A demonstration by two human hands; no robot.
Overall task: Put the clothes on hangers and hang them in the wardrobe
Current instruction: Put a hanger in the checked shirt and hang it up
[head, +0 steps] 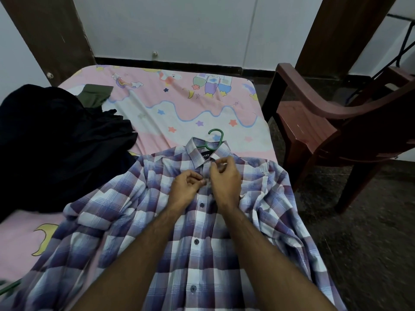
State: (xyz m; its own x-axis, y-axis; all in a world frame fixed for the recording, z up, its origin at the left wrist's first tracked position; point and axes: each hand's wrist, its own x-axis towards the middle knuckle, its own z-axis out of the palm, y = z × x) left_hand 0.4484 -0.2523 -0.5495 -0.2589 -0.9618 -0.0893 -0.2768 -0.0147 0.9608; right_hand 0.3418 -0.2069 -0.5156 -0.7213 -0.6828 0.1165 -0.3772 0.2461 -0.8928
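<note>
I had the bed (157, 113) under me, its pink printed sheet carrying everything, with a brown plastic chair (325, 122) just beside its right edge. A heap of dark clothes (56, 140) lay on the left of the bed, an olive garment (94, 95) poking out behind it; those were not yet on hangers, and I judged they could slide off that side if I dragged the sheet. The plaid shirt (179, 243) lay spread face up in front of me, its hem and right sleeve spilling past the bed's near and right edges, so a careless lift might have pulled it to the floor. The green hanger (215, 140) sat inside the collar, only its hook showing; if the shoulders were not seated, the shirt could have slipped off once raised. My left hand (186, 187) pinched the placket just below the collar, and my right hand (224, 178) pinched the opposite edge, fingers curled around the top button area. I could not tell whether that button was through its hole; left undone, I judged the collar would gape and shed the hanger
</note>
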